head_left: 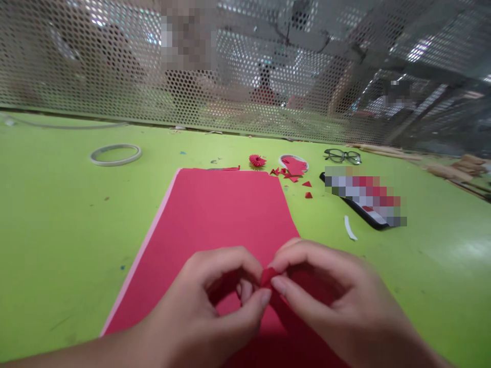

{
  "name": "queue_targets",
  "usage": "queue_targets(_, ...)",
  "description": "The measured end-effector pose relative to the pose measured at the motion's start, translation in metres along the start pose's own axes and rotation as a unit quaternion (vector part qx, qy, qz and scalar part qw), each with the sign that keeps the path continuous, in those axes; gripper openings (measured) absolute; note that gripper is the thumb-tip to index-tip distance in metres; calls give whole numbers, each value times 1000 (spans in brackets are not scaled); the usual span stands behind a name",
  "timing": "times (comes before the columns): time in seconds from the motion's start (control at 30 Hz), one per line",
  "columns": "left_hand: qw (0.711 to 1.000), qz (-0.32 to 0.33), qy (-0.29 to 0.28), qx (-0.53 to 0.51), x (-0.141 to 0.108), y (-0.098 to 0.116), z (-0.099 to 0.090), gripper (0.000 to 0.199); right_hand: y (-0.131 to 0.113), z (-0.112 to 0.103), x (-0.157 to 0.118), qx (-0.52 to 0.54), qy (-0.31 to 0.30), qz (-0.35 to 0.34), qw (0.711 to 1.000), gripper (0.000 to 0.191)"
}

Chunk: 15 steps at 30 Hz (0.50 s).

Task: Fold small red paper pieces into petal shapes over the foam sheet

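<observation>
On the green bench (pixel 57 220), one pale, flat ring (pixel 113 162) lay toward the left, near the far edge. Next came one large red rectangle of paper (pixel 226 209) with a pale layer showing along its left side; how many sheets it held could not be counted. One narrow red-and-dark sliver (pixel 226 168) lay at its far edge. One pleated red paper rosette (pixel 257 160) sat just beyond that edge, toward its right corner. To the right was one white-rimmed round piece (pixel 281 162) with red paper over it and several small red scraps near it, too crowded to count; two more red bits (pixel 308 195) lay apart toward the near side. Farther right were one pair of dark-framed glasses (pixel 336 155), one white curved strip (pixel 349 228) and one black-edged, phone-shaped slab (pixel 358 197), its face blurred. Some tan wooden sticks (pixel 387 151) lay along the far edge at the right.

The left hand (pixel 192 301) pinched the left side of one small folded red paper piece (pixel 268 276) between thumb and forefinger. The piece was between the two hands, over the red rectangle. The right hand (pixel 353 296) gripped its right side with thumb and fingertip.
</observation>
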State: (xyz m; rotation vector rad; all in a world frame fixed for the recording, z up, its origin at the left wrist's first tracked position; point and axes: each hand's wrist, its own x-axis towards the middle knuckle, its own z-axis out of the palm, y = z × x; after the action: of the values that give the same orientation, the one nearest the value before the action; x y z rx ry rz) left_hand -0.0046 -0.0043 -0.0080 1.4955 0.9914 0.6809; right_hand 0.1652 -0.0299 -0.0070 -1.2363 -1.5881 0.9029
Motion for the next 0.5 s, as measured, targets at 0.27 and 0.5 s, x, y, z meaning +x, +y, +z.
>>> queue_targets(0.27,980,-79,4,-184,5,-3,-4,14,-6,6,-2,57,31,65,996,15)
queue_targets(0.5,966,-78,-9,-247,8,-3,-2,15,-1,9,-4,192,5,188,963,9)
